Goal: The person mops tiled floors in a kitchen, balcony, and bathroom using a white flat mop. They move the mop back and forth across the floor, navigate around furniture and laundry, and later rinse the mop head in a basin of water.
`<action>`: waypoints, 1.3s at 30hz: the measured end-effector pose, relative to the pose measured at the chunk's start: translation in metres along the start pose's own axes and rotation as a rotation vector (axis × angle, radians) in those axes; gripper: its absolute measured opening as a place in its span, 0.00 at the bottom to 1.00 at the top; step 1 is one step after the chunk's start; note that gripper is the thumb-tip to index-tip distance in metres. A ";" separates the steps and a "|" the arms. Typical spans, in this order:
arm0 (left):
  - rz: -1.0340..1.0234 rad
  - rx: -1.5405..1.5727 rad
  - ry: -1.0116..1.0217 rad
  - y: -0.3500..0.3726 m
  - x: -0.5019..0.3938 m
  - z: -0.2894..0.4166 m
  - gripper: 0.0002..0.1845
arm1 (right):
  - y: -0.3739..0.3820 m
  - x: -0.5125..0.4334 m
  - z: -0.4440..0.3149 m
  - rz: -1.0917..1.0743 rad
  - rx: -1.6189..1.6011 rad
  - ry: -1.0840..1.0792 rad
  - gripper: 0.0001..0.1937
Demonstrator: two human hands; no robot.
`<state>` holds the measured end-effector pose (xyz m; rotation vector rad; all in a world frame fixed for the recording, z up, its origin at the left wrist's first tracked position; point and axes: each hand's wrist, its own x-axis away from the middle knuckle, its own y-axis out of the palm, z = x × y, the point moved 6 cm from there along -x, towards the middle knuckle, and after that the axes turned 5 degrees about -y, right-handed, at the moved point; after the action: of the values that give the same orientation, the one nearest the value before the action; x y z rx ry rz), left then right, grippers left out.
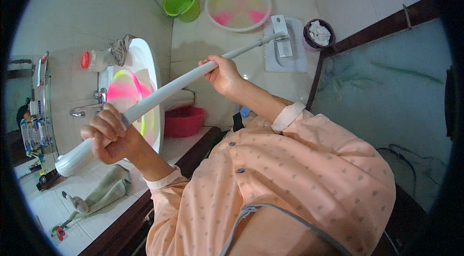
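Note:
Both of my hands grip a long white pole (174,85) that runs slantwise across the view. My left hand (110,134) is closed around its thick near part, in front of the washbasin. Further along, my right hand (221,75) holds it at mid-length, with fingers around the shaft. At the pole's far end a flat white rectangular head (279,24) lies over the squat toilet pan (300,60). Left of my hands, a pink and yellow plastic basin (119,87) leans in the white washbasin (154,60).
A green bucket (181,4), a large round pink and white basin (237,9) and a waste bin with crumpled paper (319,35) stand at the far side. A red basin (185,121) sits beside the washbasin. Left are a faucet (85,110), a red-lidded jar (95,61) and a cloth (105,189).

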<state>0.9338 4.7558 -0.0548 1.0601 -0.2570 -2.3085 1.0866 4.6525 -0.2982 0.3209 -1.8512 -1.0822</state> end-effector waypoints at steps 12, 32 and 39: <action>-0.063 -0.207 0.135 0.024 -0.032 -0.063 0.09 | 0.041 -0.104 -0.032 -0.055 0.314 -0.071 0.07; 0.049 -0.234 -0.144 0.066 -0.142 -0.358 0.15 | -0.019 -0.435 -0.160 -0.042 0.041 -0.055 0.08; 0.125 -0.166 -0.117 0.056 -0.155 -0.343 0.13 | -0.045 -0.503 -0.141 -0.050 0.350 0.031 0.07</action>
<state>1.2924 4.8221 -0.1630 0.8056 -0.1689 -2.2387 1.4584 4.8565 -0.6060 0.5856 -2.0109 -0.7766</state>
